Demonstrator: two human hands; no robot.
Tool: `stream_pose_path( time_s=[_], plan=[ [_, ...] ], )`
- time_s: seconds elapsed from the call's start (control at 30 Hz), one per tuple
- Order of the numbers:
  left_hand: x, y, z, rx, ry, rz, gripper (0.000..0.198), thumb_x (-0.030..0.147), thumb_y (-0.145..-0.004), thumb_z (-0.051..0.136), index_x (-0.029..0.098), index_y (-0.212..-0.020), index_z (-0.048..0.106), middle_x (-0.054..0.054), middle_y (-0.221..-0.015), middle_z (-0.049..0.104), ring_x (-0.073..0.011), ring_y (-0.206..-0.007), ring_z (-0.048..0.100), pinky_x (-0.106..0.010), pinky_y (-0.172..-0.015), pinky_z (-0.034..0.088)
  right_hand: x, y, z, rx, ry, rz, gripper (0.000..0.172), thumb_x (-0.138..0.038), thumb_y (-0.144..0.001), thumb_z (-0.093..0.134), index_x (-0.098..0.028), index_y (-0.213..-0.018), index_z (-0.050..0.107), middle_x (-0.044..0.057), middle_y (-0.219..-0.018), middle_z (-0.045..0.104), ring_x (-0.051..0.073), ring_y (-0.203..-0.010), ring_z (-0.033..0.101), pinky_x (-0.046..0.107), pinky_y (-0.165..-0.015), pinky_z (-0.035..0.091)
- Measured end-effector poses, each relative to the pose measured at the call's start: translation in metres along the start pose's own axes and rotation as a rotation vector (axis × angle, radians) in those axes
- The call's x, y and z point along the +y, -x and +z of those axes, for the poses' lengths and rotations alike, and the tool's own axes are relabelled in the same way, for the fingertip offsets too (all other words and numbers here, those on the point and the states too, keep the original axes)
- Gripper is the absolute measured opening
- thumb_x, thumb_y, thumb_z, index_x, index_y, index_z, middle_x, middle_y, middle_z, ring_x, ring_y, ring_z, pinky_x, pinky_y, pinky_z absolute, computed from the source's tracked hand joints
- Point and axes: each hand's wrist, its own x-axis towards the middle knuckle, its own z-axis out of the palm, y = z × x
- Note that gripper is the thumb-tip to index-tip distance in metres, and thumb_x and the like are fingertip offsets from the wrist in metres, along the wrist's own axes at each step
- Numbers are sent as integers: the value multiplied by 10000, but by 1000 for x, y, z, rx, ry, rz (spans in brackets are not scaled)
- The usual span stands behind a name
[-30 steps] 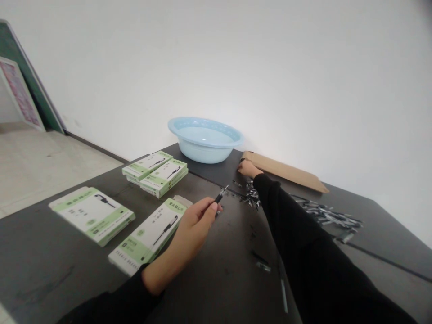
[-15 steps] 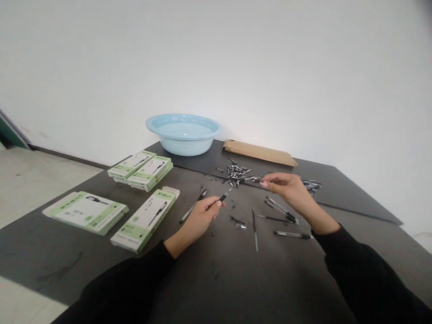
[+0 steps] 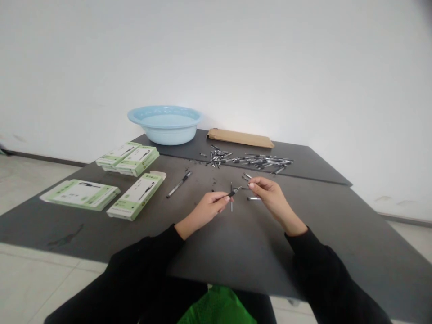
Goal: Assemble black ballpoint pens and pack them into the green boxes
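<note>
My left hand [image 3: 208,209] grips a pen [image 3: 232,192] by its black grip, with the bare tip pointing up and right. Opposite it, my right hand [image 3: 272,199] is closed in a pinch; what sits between its fingertips is too small to name. A thin pen refill [image 3: 231,207] lies on the table just behind the held pen. Loose pen parts lie partly hidden by my right hand, among them a clear barrel [image 3: 254,198]. Left of my hands rests a capped pen [image 3: 179,183].
Several green-and-white pen boxes [image 3: 137,195] lie at the left of the dark table [image 3: 216,252]. Further back are a light blue basin [image 3: 168,135], a flat brown paper packet [image 3: 240,138], a heap of small pen parts [image 3: 218,155] and a spread of pens [image 3: 265,161].
My right hand has come down and left, closer to the pen in my left hand. The camera view has shifted, showing more of the table's front edge.
</note>
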Motion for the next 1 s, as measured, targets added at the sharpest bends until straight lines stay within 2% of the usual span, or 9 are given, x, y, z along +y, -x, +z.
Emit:
stream_pose_path(
  time_s=[0.27, 0.47, 0.63, 0.87, 1.0],
  plan=[
    [1, 0, -2, -61, -24, 8, 417, 493, -877, 499, 129, -971, 682, 53, -552, 421, -78, -468, 364, -208, -472, 275, -9, 4, 8, -13, 113, -80, 314, -485, -703, 728, -185, -778, 675, 25, -745, 644, 147, -662, 529, 267, -609, 404],
    [3, 1, -2, -74, -35, 7, 408, 482, -884, 491, 129, -954, 684, 50, -539, 426, -83, -471, 369, -210, -475, 272, -5, 5, 8, -59, 187, -70, 305, -486, -728, 709, -188, -782, 674, 16, -704, 633, 142, -631, 516, 263, -584, 399],
    [6, 1, -3, -78, -38, 12, 380, 461, -878, 498, 132, -917, 682, 49, -541, 427, -88, -482, 374, -218, -485, 275, -7, 5, 6, -62, 185, -67, 290, -469, -723, 717, -188, -780, 674, 15, -728, 647, 148, -662, 540, 271, -620, 418],
    [10, 3, -3, -89, -65, 28, 341, 440, -854, 523, 136, -833, 676, 37, -562, 459, -96, -517, 394, -226, -512, 289, -6, 8, 12, -175, 201, -65, 248, -429, -753, 703, -184, -781, 672, 34, -777, 676, 168, -731, 587, 291, -689, 453],
    [8, 1, -2, -64, -14, -27, 427, 495, -868, 474, 128, -843, 689, 47, -546, 407, -89, -491, 349, -230, -490, 272, -2, 9, 14, -221, 158, -52, 257, -439, -753, 705, -185, -776, 667, 19, -740, 661, 149, -680, 567, 284, -672, 448]
  ],
)
